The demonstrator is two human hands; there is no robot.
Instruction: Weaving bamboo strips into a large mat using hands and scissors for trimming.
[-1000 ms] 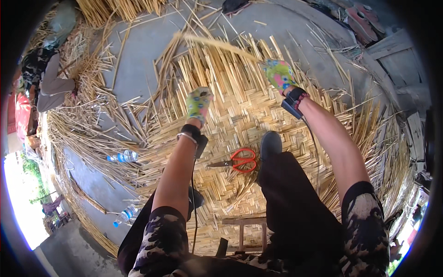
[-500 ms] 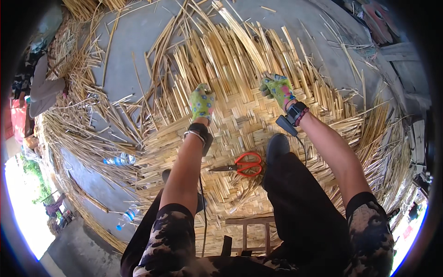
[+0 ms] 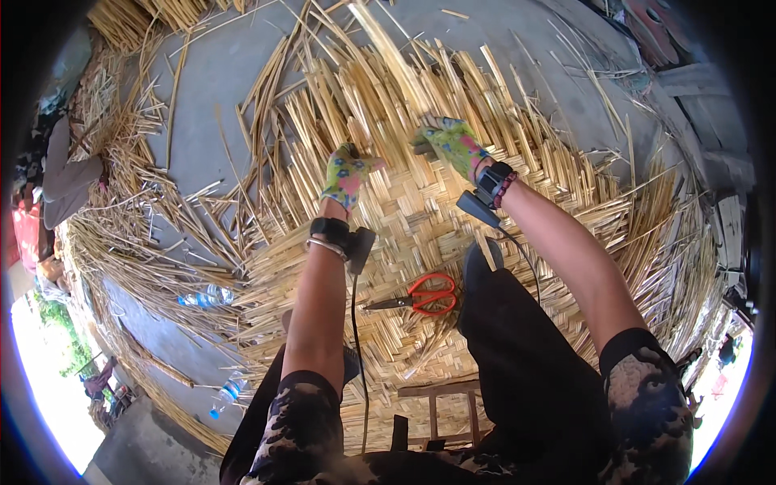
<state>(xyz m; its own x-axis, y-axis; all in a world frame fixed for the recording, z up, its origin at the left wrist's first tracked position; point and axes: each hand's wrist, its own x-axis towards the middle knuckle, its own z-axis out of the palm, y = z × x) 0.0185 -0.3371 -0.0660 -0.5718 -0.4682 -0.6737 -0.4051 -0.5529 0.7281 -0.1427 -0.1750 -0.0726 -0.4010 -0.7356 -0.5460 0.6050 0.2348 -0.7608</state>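
Observation:
A woven reed mat [image 3: 404, 214] spreads under me, its far edge made of long loose reed strips [image 3: 347, 89]. My right hand [image 3: 454, 147], in a green flowered glove, is closed on the near end of a pale split reed strip [image 3: 388, 56] that points away from me. To its left, my left hand [image 3: 347, 176], in a matching glove, curls its fingers over the mat's far edge with the thumb pointing inward. What its fingers hold is hidden. Red-handled scissors [image 3: 431, 293] lie on the mat near my shoe.
Loose reeds [image 3: 162, 234] are heaped at the left, with two plastic bottles [image 3: 207, 297] among them. A small wooden stool [image 3: 436, 390] stands between my legs. Another person's leg [image 3: 69, 178] shows at the far left. Cables run from my wrist devices.
Both hands have shifted left, the right one more, bringing the hands closer together. The pale reed strip has moved left with my right hand. A short strip now shows over my right shoe.

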